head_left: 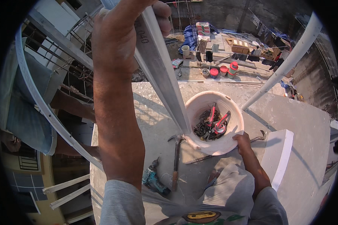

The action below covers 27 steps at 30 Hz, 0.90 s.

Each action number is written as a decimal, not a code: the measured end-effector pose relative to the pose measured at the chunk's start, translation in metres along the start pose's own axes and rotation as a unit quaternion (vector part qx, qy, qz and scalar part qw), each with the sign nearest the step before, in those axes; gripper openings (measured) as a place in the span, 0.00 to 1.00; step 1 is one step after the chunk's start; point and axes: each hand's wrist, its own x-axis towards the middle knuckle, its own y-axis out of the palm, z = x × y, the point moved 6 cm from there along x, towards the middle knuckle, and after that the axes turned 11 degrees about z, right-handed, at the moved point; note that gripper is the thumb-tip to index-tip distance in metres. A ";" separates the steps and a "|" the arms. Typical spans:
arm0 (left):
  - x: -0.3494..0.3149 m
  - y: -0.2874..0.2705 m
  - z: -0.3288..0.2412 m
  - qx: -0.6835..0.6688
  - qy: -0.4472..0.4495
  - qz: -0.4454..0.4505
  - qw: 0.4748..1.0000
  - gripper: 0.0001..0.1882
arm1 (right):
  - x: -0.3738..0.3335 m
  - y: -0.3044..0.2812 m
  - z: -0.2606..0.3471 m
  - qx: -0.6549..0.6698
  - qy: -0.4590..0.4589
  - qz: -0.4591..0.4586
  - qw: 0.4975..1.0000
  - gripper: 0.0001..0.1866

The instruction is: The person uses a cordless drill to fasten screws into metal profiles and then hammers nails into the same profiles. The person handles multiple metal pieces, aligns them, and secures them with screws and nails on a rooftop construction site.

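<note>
High in the view my left hand (118, 35) is raised, its fingers wrapped round a grey metal post (159, 71) that slants down to the concrete slab beside a bucket. My right hand (242, 143) grips the near right rim of this whitish plastic bucket (236, 116). Inside lie red-handled pliers or cutters (222, 125) on a heap of small dark fasteners (201, 129). A claw hammer (175, 161) lies left of the bucket, its head close to the post's foot. Next to it rests a teal cordless drill (154, 179). A ridged metal bar (199, 159) passes below the bucket, partly hidden.
A second pale pole (281, 67) slants up at the right, beside a light block (278, 157). Another person's legs in blue-grey shorts (30, 112) stand at left, behind a curved metal strip (45, 105). Beyond the slab's edge, lower down, are red-lidded buckets (223, 70) and hanging laundry.
</note>
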 end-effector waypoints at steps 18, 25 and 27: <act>-0.034 0.028 0.029 -0.143 -0.021 0.130 0.981 0.35 | -0.217 -0.154 -0.070 0.103 -0.062 -0.283 0.952 0.22; -0.054 0.071 0.065 -0.140 -0.032 0.089 0.986 0.34 | -0.309 -0.159 -0.070 -0.172 0.076 -0.356 0.915 0.22; -0.064 0.078 0.071 -0.145 -0.028 0.080 0.986 0.34 | -0.322 -0.124 -0.024 -0.490 0.083 -0.372 0.784 0.24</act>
